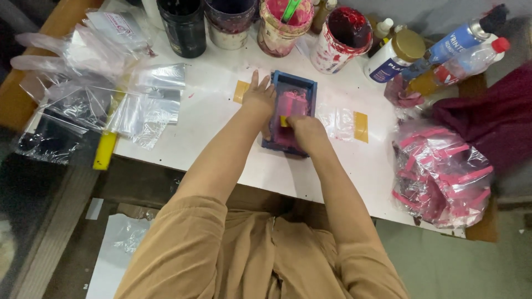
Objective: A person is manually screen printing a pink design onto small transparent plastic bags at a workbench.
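Tan sleeves nearest; left hand [259, 99] fingers spread, steadying blue screen frame [308, 88] mid-table; right hand [306, 128] fingers curled, gripping squeegee, pulling pink ink.

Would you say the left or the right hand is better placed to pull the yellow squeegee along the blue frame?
Probably the right hand: it grips the yellow squeegee inside the blue frame, while the left hand steadies its edge.

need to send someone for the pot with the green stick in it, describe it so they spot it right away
Start at the white table and look along its far edge, where a row of paint pots stands. The pot is third from the left, just beyond the blue frame. It alone is smeared pink outside and holds a green stick.
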